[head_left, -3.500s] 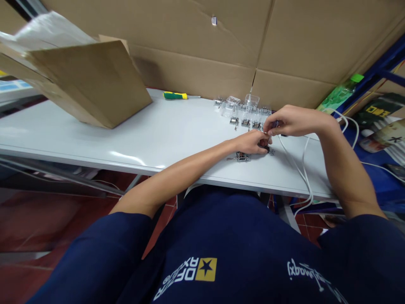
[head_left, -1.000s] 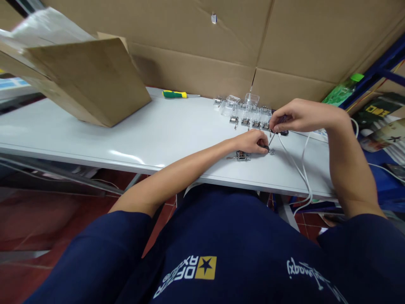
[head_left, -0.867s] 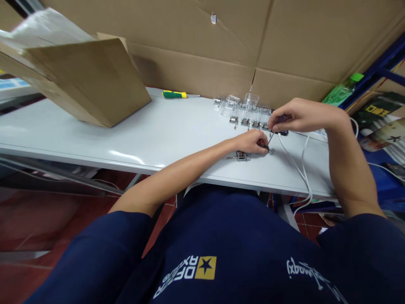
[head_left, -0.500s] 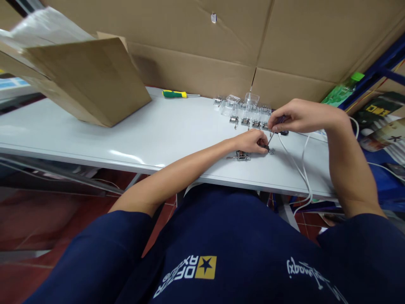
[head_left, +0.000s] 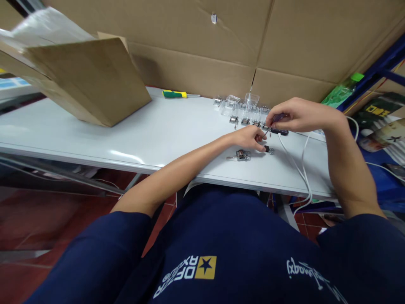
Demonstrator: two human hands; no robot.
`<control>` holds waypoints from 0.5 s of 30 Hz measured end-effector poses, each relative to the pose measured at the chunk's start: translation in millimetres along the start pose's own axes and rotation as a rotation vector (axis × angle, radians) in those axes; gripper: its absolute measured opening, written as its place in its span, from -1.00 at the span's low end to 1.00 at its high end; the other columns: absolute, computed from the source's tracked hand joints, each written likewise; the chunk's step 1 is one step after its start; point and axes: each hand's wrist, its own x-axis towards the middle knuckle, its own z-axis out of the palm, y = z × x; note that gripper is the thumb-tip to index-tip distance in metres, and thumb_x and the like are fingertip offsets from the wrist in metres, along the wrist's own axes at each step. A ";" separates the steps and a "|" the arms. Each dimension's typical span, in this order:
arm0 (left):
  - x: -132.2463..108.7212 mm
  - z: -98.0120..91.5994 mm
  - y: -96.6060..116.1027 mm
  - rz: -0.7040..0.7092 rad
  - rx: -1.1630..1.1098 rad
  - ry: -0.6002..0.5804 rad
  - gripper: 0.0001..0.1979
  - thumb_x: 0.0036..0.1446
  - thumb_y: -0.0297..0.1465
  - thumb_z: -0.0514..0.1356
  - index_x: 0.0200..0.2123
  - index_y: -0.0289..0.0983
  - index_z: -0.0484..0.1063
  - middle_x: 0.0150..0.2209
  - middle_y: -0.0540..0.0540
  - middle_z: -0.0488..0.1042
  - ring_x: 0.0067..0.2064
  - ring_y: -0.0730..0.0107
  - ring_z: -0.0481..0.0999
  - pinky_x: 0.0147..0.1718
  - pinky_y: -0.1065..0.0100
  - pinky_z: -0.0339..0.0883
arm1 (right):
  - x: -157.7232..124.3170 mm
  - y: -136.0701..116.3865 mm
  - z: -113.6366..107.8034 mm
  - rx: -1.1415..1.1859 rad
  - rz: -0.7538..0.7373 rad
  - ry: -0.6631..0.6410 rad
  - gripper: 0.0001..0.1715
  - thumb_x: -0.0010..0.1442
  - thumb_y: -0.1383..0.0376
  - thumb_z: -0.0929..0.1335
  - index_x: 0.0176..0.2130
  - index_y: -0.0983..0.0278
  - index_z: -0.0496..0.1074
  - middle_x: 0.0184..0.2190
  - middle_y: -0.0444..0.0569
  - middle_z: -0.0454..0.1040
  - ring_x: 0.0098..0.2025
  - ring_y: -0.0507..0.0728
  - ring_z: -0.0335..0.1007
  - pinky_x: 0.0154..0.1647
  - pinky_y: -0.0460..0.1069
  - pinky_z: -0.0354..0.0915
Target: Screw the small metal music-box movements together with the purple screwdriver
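My left hand (head_left: 249,138) hovers just above the white table (head_left: 158,131), fingers pinched together near the tip of a thin dark tool; what it pinches is too small to name. That small dark-handled tool (head_left: 274,119) sits in the closed fingers of my right hand (head_left: 294,116), with its point aimed down at my left fingertips. A small metal mechanism (head_left: 241,155) lies on the table just below my left hand, and a tiny dark part (head_left: 268,149) lies beside it.
A row of small metal mechanisms and clear plastic cases (head_left: 245,110) sits behind my hands. White cables (head_left: 300,169) run off the front edge. A green-and-yellow screwdriver (head_left: 177,95) lies at the back. A tilted cardboard box (head_left: 85,80) stands at the left, and a cardboard wall (head_left: 221,46) stands behind.
My left hand has lifted off the small metal mechanism and shifted slightly back, uncovering it and the tiny dark part. My right hand with the tool stayed nearly in place.
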 end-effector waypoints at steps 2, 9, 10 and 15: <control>-4.3 -16.1 -1.3 -0.029 0.003 -0.017 -0.58 -0.04 -0.22 0.36 -0.16 -0.40 0.63 -0.35 -0.11 0.54 -0.29 0.31 0.49 -0.29 0.27 0.32 | 1.2 2.1 1.2 0.009 0.002 -0.008 -0.69 0.26 0.12 0.37 -0.06 0.16 0.59 -0.23 -0.07 0.66 -0.29 0.13 0.52 -0.30 0.01 0.32; -36.3 -69.0 3.7 -0.032 -0.208 -0.234 -0.59 -0.06 -0.41 0.27 -0.09 -0.26 0.67 -0.10 -0.15 0.67 -0.12 0.25 0.59 -0.13 0.26 0.41 | 7.8 7.7 8.0 0.021 0.020 -0.001 -0.71 0.24 0.14 0.38 -0.08 0.16 0.59 -0.18 -0.06 0.67 -0.25 0.16 0.54 -0.25 0.02 0.34; -39.1 -69.9 5.5 -0.003 -0.208 -0.300 -0.57 -0.07 -0.42 0.27 -0.07 -0.21 0.67 -0.05 -0.12 0.67 -0.10 0.25 0.59 -0.14 0.27 0.41 | 9.2 8.7 9.5 0.023 0.014 0.002 -0.70 0.25 0.14 0.38 -0.07 0.16 0.59 -0.16 -0.05 0.67 -0.23 0.17 0.54 -0.23 0.03 0.35; -37.9 -55.1 10.9 -0.009 -0.188 -0.488 -0.57 -0.08 -0.36 0.32 -0.06 -0.15 0.68 -0.26 -0.03 0.66 -0.27 0.33 0.55 -0.27 0.33 0.37 | 16.2 13.9 15.5 0.011 0.008 0.020 -0.63 0.27 0.13 0.36 0.01 0.19 0.55 -0.09 0.02 0.65 -0.19 0.19 0.55 -0.17 0.06 0.36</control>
